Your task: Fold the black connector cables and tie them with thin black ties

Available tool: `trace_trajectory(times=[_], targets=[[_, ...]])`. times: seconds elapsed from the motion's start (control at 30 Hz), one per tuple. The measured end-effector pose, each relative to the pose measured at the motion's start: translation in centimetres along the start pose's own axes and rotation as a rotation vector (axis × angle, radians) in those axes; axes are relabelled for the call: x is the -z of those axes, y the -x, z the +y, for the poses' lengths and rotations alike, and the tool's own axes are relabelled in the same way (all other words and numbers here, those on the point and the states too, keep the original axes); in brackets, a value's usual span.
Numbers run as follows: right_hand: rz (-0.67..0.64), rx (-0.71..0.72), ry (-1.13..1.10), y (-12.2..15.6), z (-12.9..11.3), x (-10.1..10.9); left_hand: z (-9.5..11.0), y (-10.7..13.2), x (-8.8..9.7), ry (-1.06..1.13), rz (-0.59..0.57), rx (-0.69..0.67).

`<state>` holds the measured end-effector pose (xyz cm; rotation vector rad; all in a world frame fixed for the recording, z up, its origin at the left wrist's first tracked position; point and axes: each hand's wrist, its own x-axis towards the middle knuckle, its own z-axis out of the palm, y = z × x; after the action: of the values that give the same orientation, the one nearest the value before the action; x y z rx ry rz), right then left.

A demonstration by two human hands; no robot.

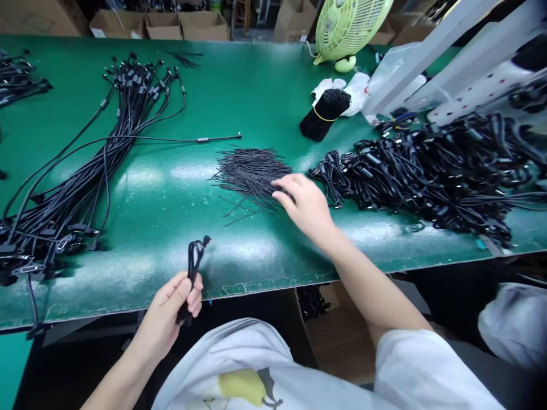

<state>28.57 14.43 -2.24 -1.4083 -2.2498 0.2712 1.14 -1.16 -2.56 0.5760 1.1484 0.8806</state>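
Left hand (168, 313): curled shut around a small looped black cable (193, 273), thumb across the strands, close to the front edge of the green desk (162, 216) and clear of its surface. Right hand (303, 204): palm down, fingers bent, fingertips (282, 192) against the near side of a loose heap of thin black wires (250, 176). Contact visible; any grip on individual wires impossible to determine from this view.

Current layout, left to right: a long, roughly aligned group of black cables with moulded connectors (85, 188), one single cable (171, 138) extended straight toward the centre; the loose wires near mid-desk, a few strands splayed apart; a large tangled mass of black cables (427, 176) along the right side. Behind the loose wires, a tilted bundle of thin black wires (325, 114), tied with a yellow band. Loose wires and tangled cables: unbundled at this moment.

Open room: bare desk between the aligned cables and the loose wires, and along the front edge before the left hand. Tighter space on the right: tangled cables close beside the right hand, with a white plastic bag (384, 80) and a white power strip (482, 91) beyond. Below the front edge: a cardboard box (337, 336).
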Motion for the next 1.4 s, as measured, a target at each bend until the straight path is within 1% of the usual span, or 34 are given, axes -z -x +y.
trace_trajectory(times=[0.03,0.07,0.13,0.2,0.27,0.4,0.53,0.6,0.67,0.73,0.77,0.8,0.9,0.97,1.0,1.03,1.1,1.17,1.2,1.23,1.27,1.3,1.33,1.4], targets=[[0.029,-0.098,0.100,-0.8,1.5,-0.3,0.2,-0.1,0.0,0.063,0.029,-0.010],[0.029,-0.148,0.181,-1.3,2.6,-0.7,0.2,-0.1,-0.1,0.106,0.042,-0.010],[0.034,-0.157,0.267,-1.8,4.0,-1.5,0.1,-0.1,-0.2,0.155,0.046,0.004],[0.098,-0.135,0.283,-1.6,4.2,-2.0,-0.2,0.0,-0.4,0.175,0.042,0.008],[0.178,-0.133,0.286,-1.2,4.0,-1.9,-0.5,0.2,-0.4,0.164,0.034,-0.001],[0.282,-0.121,0.274,-0.5,3.4,-1.3,-0.7,0.4,-0.5,0.103,0.047,-0.066],[0.384,-0.115,0.120,-0.2,2.8,-1.3,-0.8,0.4,-0.9,0.096,0.040,-0.115],[0.372,-0.155,0.082,-0.1,2.5,-1.5,-0.7,0.4,-1.3,0.106,0.024,-0.124],[0.333,-0.219,0.082,0.2,1.9,-1.6,-0.5,0.5,-1.7,0.123,0.008,-0.140],[0.285,-0.237,0.017,1.0,0.3,-1.9,-0.4,0.6,-2.1,0.151,-0.006,-0.163],[0.245,-0.216,-0.062,1.6,-1.0,-2.1,-0.4,0.5,-2.2,0.169,-0.016,-0.174],[0.187,-0.177,-0.170,2.3,-2.6,-2.4,-0.5,0.4,-2.4,0.183,-0.028,-0.183],[-0.044,-0.046,-0.528,4.9,-8.1,-3.6,-1.1,-0.1,-2.5,0.191,-0.081,-0.210],[-0.127,-0.005,-0.659,6.4,-11.1,-4.5,-1.6,-0.6,-2.3,0.134,-0.076,-0.262],[-0.130,0.016,-0.663,7.0,-12.1,-4.8,-1.8,-0.7,-2.0,0.088,-0.048,-0.303],[-0.112,0.052,-0.617,7.4,-12.8,-5.0,-2.0,-0.8,-1.7,0.040,-0.005,-0.346],[-0.021,0.188,-0.391,7.7,-13.3,-5.0,-1.9,-0.9,-1.2,-0.080,0.089,-0.410],[0.108,0.432,-0.123,7.3,-13.1,-4.5,-1.5,-0.6,-0.8,-0.240,0.127,-0.445],[0.163,0.581,-0.027,7.0,-13.0,-4.1,-1.2,-0.4,-0.6,-0.336,0.115,-0.465],[0.188,0.732,0.037,6.5,-12.9,-3.6,-1.0,-0.2,-0.5,-0.431,0.089,-0.487],[0.179,0.871,0.073,6.0,-12.9,-3.1,-0.7,0.0,-0.4,-0.514,0.060,-0.505],[0.140,0.981,0.093,5.5,-12.9,-2.6,-0.5,0.2,-0.3,-0.574,0.036,-0.507],[0.085,1.058,0.111,5.0,-13.1,-2.1,-0.4,0.4,-0.2,-0.606,0.014,-0.483],[-0.027,1.151,0.155,4.3,-13.4,-1.3,-0.3,0.7,0.0,-0.577,-0.044,-0.363]])
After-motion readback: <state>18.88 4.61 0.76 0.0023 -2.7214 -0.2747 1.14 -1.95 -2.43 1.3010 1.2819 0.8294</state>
